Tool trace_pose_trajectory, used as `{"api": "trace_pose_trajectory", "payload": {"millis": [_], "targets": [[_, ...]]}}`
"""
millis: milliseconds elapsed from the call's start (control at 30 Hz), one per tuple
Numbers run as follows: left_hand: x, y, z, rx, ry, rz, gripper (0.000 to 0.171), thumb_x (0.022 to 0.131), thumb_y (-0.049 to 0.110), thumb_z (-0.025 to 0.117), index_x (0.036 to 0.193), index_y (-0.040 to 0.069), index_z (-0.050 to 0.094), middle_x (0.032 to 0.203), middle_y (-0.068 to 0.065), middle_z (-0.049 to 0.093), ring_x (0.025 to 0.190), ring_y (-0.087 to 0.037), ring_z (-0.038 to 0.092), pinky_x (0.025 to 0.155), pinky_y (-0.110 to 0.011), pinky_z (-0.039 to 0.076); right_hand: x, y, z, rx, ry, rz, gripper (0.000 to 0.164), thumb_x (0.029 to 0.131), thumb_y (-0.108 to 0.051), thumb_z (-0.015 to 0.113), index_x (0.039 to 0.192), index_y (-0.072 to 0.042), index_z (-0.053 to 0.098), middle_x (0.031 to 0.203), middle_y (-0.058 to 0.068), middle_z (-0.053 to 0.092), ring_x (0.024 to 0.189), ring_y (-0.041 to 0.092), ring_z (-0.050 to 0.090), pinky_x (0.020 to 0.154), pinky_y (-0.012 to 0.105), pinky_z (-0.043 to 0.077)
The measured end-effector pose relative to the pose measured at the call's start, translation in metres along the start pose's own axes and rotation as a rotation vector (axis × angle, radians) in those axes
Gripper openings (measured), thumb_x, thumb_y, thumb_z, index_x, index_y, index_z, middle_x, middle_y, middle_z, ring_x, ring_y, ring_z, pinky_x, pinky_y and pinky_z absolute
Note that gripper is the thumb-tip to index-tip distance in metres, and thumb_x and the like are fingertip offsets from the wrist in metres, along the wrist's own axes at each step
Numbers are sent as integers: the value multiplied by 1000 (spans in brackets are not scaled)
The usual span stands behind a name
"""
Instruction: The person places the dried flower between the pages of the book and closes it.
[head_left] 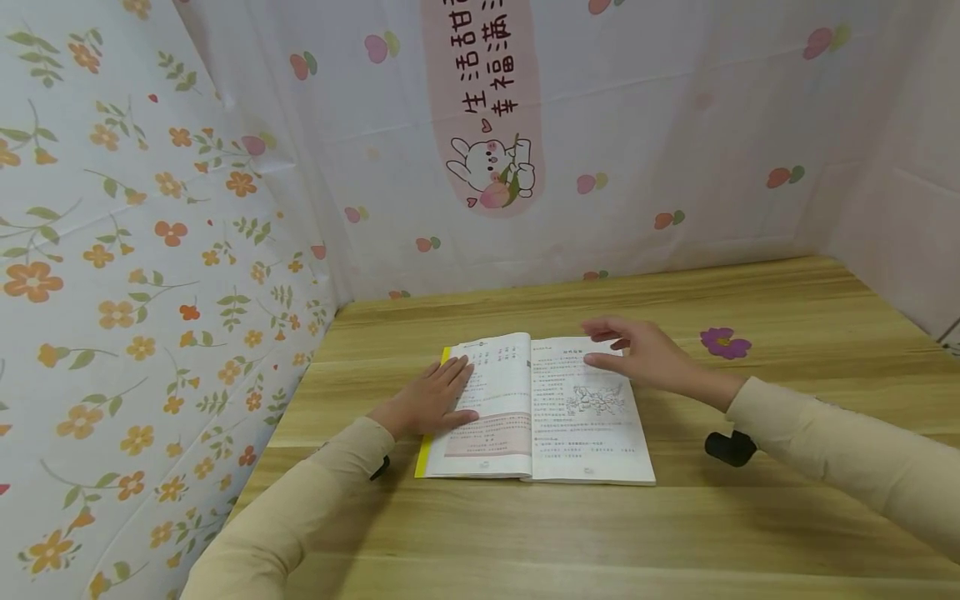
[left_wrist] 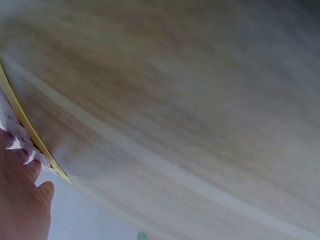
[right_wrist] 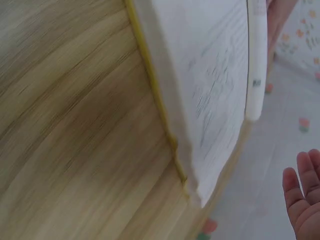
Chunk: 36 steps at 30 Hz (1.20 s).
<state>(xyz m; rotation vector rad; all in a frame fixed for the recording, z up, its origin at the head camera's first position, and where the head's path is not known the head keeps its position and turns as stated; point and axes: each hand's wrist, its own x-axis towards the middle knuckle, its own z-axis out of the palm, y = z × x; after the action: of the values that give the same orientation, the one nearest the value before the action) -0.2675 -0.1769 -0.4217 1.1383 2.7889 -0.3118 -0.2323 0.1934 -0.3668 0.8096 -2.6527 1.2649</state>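
An open book (head_left: 487, 392) with a yellow cover edge lies on the wooden table. Its left page has a pink text box; the right page carries a line drawing. My left hand (head_left: 433, 400) rests on the left page's outer side with its fingers spread. In the left wrist view the left hand (left_wrist: 22, 195) lies by the yellow edge. Over the upper right page, my right hand (head_left: 637, 354) is held with fingers extended and nothing in it. The right wrist view shows the right hand (right_wrist: 306, 195) apart from the book's thick page block (right_wrist: 215, 90).
A purple flower-shaped piece (head_left: 725, 342) lies on the wooden table (head_left: 600, 533), right of the book. Dark wrist-worn devices sit under both sleeves, one at the right forearm (head_left: 730, 448). Patterned cloth (head_left: 637, 125) hangs behind and on the left.
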Motion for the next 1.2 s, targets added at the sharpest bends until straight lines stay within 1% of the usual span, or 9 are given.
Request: {"api": "trace_pose_trajectory", "payload": {"millis": [133, 267, 433, 567, 633, 800, 867, 1000, 1200], "targets": [[0, 1, -1, -6, -3, 0, 89, 97, 66, 31, 154, 0, 14, 160, -17, 12, 146, -29, 12, 116, -46, 15, -11, 20, -24, 79, 60, 118, 51, 92, -25, 69, 134, 1, 54, 124, 21, 59, 110, 30, 58, 87, 32, 50], [0, 2, -2, -12, 7, 4, 88, 97, 64, 33, 154, -1, 16, 160, -18, 14, 146, -30, 13, 115, -46, 16, -23, 42, -47, 127, 107, 201, 53, 94, -28, 67, 135, 1, 51, 124, 21, 58, 103, 10, 59, 79, 15, 48], [0, 2, -3, -6, 3, 3, 88, 97, 65, 32, 154, -1, 16, 160, -17, 15, 146, -30, 13, 115, -46, 17, -40, 67, -73, 158, 158, 267, 56, 96, -27, 64, 138, 3, 46, 112, -4, 63, 92, -1, 59, 72, 17, 50], [1, 2, -3, 10, -11, -5, 89, 97, 66, 31, 154, -1, 15, 160, -17, 13, 146, -29, 12, 116, -45, 16, -51, 86, -91, 149, 171, 337, 60, 96, -31, 63, 141, 4, 42, 104, -18, 61, 90, 0, 61, 74, 20, 52], [1, 3, -3, 11, -11, -8, 89, 97, 65, 31, 154, 0, 15, 160, -17, 14, 146, -29, 13, 116, -45, 16, -57, 96, -99, 156, 169, 382, 59, 96, -33, 62, 140, 0, 44, 100, -20, 61, 88, 3, 63, 73, 23, 54], [1, 3, -4, -5, -14, -15, 88, 97, 65, 32, 154, 0, 16, 160, -17, 14, 146, -29, 13, 116, -45, 15, -71, 122, -112, 225, 171, 452, 38, 96, -33, 63, 128, -14, 53, 95, -19, 65, 85, 5, 66, 71, 25, 55], [1, 4, -4, -10, -20, -18, 88, 97, 65, 31, 154, 0, 15, 160, -17, 14, 146, -29, 12, 116, -45, 15, -75, 131, -115, 239, 169, 458, 39, 96, -31, 63, 128, -11, 52, 94, -18, 65, 84, 4, 66, 71, 24, 55], [1, 4, -3, -14, -26, -20, 88, 97, 65, 31, 155, 1, 14, 160, -16, 13, 147, -28, 12, 116, -44, 15, -79, 144, -119, 206, 149, 485, 59, 96, -33, 62, 136, 6, 42, 92, -20, 62, 83, 2, 64, 70, 27, 56], [0, 4, -4, -32, -15, -11, 88, 97, 64, 32, 154, 0, 15, 160, -17, 14, 146, -29, 12, 116, -46, 16, -82, 154, -122, 167, 97, 544, 70, 95, -38, 63, 139, 10, 38, 93, -20, 60, 81, -2, 61, 72, 27, 55]]}}
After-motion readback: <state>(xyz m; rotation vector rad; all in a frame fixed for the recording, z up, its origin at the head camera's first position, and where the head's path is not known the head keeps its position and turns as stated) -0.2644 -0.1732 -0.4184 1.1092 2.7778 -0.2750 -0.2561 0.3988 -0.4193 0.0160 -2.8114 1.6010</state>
